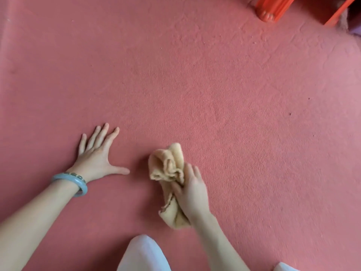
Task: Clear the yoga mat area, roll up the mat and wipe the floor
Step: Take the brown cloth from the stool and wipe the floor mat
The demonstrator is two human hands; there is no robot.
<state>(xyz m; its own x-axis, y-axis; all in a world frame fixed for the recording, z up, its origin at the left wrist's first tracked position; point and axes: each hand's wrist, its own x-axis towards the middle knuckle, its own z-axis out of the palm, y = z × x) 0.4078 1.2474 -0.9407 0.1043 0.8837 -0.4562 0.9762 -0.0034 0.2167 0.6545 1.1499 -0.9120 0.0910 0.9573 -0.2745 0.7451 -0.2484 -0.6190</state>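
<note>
Right hand grips a bunched cloth on the carpet — left hand (fingers spread) lies flat.

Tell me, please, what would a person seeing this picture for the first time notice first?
The eye goes first to the crumpled yellow cloth low in the middle, gripped by the right hand on the red floor. Next comes the left hand, spread flat on the floor to the cloth's left, with a pale bangle on its wrist. Bright orange furniture stands at the top right.
</note>
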